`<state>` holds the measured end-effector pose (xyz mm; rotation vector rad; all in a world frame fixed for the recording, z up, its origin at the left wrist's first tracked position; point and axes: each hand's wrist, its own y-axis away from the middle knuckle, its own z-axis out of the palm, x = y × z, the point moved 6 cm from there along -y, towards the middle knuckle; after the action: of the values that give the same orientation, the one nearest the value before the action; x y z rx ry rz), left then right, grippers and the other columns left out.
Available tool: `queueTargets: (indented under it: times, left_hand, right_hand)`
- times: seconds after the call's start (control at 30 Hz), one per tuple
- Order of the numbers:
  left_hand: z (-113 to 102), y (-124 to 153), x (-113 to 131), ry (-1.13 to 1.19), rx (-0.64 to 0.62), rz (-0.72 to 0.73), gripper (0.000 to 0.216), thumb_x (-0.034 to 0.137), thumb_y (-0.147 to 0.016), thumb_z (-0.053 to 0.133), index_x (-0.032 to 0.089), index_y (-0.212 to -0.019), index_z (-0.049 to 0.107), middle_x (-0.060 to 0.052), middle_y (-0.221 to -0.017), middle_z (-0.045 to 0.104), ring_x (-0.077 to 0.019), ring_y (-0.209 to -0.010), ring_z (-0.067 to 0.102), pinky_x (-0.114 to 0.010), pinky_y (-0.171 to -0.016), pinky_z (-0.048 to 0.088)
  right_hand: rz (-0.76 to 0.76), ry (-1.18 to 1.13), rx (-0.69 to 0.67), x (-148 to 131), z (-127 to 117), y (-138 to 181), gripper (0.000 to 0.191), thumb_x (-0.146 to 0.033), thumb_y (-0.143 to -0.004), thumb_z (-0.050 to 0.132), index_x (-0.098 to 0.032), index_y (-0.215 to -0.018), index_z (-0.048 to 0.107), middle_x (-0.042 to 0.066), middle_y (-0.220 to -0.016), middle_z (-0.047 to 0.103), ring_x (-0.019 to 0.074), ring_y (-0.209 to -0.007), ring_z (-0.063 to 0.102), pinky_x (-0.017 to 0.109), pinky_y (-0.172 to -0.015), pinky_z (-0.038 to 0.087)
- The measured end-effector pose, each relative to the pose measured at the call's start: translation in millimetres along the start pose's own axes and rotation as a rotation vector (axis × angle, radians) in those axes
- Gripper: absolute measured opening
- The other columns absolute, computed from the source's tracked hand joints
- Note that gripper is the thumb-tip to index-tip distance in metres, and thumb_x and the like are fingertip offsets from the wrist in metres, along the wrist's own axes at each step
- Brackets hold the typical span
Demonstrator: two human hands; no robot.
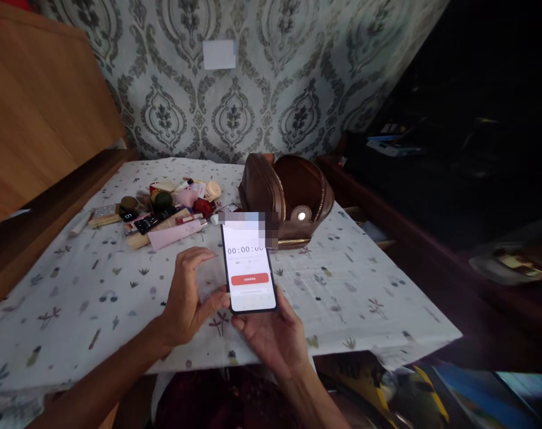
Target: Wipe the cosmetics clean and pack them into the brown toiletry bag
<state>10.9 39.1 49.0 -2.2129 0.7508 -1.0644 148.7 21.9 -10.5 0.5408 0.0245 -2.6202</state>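
Note:
A black smartphone [248, 268] with a lit white screen, a timer reading zeros and a red button, is held upright over the table's near edge. My right hand [273, 336] cradles it from below, fingers wrapped round its lower edge. My left hand [188, 298] is beside the phone's left side, fingers curved, thumb touching the phone's lower left edge. Behind the phone an open brown leather pouch [293, 196] stands on the table.
A white cloth with small prints covers the table [96, 286]. Several cosmetics [164, 211], including a pink tube and round compacts, lie at the back left. A wooden headboard [39, 113] is at left, patterned wallpaper behind, dark cluttered space at right.

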Motion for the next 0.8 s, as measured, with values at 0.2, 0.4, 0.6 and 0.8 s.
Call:
queueTargets:
  times: [0.2, 0.4, 0.6, 0.8]
  left_hand:
    - [-11, 26, 9, 0.147, -0.119, -0.351, 0.030, 0.037, -0.091, 0.058, 0.024, -0.114, 0.044, -0.005, -0.105, 0.051, -0.0216, -0.100, 0.050, -0.036, -0.087, 0.043]
    - [-21, 45, 4, 0.499, -0.146, -0.694, 0.030, 0.045, -0.091, 0.056, 0.025, -0.112, 0.049, -0.007, -0.114, 0.054, -0.0215, -0.100, 0.053, -0.035, -0.085, 0.045]
    - [-46, 41, 3, 0.668, -0.058, -0.649, 0.027, 0.041, -0.086, 0.064, 0.022, -0.104, 0.058, -0.005, -0.102, 0.058, -0.0214, -0.102, 0.055, -0.035, -0.093, 0.045]
    - [-78, 62, -13, 0.660, 0.027, -0.716, 0.024, 0.037, -0.079, 0.072, 0.021, -0.095, 0.063, -0.003, -0.094, 0.059, -0.0201, -0.095, 0.057, -0.033, -0.088, 0.047]
  right_hand:
    - [0.021, 0.043, -0.045, 1, 22, -2, 0.046, -0.054, -0.081, 0.068, -0.020, -0.110, 0.070, 0.013, -0.108, 0.073, 0.0226, -0.092, 0.067, 0.029, -0.075, 0.048]
    - [0.093, 0.055, -0.100, 20, 45, -12, 0.050, -0.058, -0.080, 0.067, -0.020, -0.113, 0.068, 0.012, -0.111, 0.072, 0.0222, -0.093, 0.067, 0.026, -0.069, 0.047]
    - [0.201, 0.089, -0.136, 54, 61, -25, 0.056, -0.060, -0.079, 0.066, -0.019, -0.116, 0.067, 0.012, -0.109, 0.072, 0.0226, -0.094, 0.067, 0.029, -0.073, 0.049]
    - [0.354, 0.076, -0.159, 93, 73, -39, 0.055, -0.060, -0.081, 0.065, -0.016, -0.115, 0.067, 0.015, -0.113, 0.071, 0.0205, -0.092, 0.067, 0.024, -0.066, 0.048]
